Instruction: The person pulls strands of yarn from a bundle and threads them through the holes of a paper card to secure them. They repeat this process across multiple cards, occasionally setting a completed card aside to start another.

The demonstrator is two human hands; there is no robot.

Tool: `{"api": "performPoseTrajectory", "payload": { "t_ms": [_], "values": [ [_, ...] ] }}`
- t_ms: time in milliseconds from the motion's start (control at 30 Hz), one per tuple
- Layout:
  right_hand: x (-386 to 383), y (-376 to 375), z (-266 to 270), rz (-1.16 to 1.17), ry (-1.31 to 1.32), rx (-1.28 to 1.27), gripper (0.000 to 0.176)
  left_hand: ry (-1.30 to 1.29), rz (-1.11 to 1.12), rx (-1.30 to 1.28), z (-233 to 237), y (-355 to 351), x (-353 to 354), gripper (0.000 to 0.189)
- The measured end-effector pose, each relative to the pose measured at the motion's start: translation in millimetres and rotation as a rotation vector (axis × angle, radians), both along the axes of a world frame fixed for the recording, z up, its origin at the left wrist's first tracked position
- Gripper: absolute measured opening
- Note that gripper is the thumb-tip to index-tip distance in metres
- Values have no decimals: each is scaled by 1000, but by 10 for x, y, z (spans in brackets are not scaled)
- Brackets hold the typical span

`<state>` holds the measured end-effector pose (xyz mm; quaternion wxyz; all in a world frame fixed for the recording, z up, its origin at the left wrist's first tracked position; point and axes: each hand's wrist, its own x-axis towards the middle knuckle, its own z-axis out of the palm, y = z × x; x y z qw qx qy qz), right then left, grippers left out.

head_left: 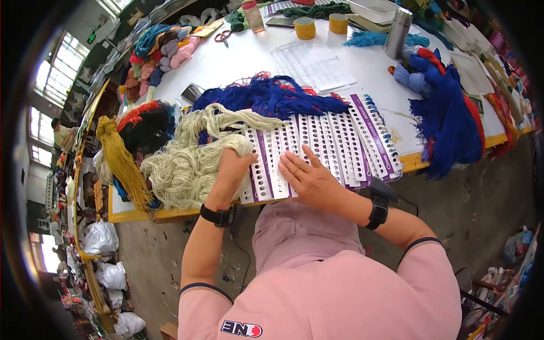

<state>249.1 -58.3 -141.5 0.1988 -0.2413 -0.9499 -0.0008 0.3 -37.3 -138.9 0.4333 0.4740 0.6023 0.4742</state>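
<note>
My left hand [231, 170] is closed on the edge of a loose heap of cream yarn [184, 170]; its fingers are partly hidden in the strands, with the thumb showing on the right. Flat on the punched cards [334, 141] lies my right hand [311, 180], fingers stretched out and holding nothing. These white cards with purple bands and rows of holes overlap like a fan at the table's front edge. Behind them stretches a tangled pile of dark blue yarn [266, 97] with red strands. Part of the cream yarn drapes over the cards' upper left.
A mustard skein [122, 164] and black yarn [148, 133] lie left; another blue bundle [447, 124] hangs over the right edge. Farther back are printed sheets [311, 65], red scissors [223, 37], yellow rolls [305, 28], a steel flask [399, 33] and a bottle [253, 17].
</note>
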Motion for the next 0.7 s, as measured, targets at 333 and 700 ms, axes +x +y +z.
{"api": "performPoseTrajectory", "payload": {
  "t_ms": [333,700],
  "values": [
    [292,309,328,323,2,-491,50,-22,-207,-136,1272,381,-1092,27],
    [304,1200,-87,178,276,-1090,10,-354,-390,54,1767,1229,-592,26]
  ]
}}
